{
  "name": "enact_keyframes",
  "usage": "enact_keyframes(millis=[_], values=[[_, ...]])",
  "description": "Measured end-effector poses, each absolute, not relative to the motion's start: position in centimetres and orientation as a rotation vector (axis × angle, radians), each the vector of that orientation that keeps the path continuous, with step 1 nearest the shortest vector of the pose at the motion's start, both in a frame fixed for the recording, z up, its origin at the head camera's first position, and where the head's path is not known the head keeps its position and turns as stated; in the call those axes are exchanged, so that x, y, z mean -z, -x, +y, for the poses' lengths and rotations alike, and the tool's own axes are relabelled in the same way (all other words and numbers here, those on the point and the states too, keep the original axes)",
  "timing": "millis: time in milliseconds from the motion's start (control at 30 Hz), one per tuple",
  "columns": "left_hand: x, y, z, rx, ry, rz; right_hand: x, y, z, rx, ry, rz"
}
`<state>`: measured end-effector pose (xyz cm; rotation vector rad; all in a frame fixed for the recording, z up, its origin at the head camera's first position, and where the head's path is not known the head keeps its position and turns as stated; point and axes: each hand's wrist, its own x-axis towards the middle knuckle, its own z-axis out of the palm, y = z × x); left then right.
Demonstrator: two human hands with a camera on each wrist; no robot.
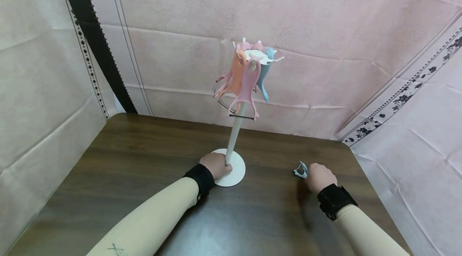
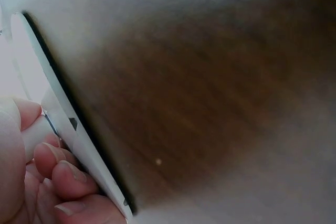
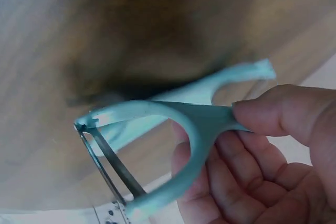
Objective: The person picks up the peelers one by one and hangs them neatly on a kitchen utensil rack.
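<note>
A white stand has a round base, a pole and a hooked top. Several Y-shaped peelers hang from it, among them a pink peeler, an orange peeler and a blue peeler. My left hand grips the foot of the pole; in the left wrist view its fingers curl right by the base. Off to the right, my right hand pinches a light blue peeler by its handle, blade end outward. Another light blue piece shows behind it.
The brown wood-grain table carries the stand. A pale patterned cloth hangs behind it, with more cloth at both sides. A black strip runs down the cloth at the left. The bare front hook points right.
</note>
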<state>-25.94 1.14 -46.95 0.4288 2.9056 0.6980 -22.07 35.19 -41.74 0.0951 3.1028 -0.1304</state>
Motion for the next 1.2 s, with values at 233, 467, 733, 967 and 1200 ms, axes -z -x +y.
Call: enact_keyframes(millis=[233, 467, 733, 967, 1200], values=[[47.6, 26.3, 1.2, -0.699, -0.429, 2.906, 39.5, 22.1, 34.4, 0.227, 0.004, 3.172], [47.8, 26.5, 1.2, -0.708, -0.435, 2.907, 37.1, 22.5, 33.4, 0.417, 0.222, 3.363], [47.9, 26.6, 1.2, -0.727, -0.438, 2.907, 35.6, 23.0, 31.2, 0.649, 0.355, 3.456], [47.9, 26.6, 1.2, -0.724, -0.428, 2.904, 35.0, 22.7, 29.8, 0.742, 0.392, 3.459], [47.3, 26.4, 1.3, -0.715, -0.413, 2.888, 33.6, 22.5, 29.0, 0.791, 0.507, 3.548]])
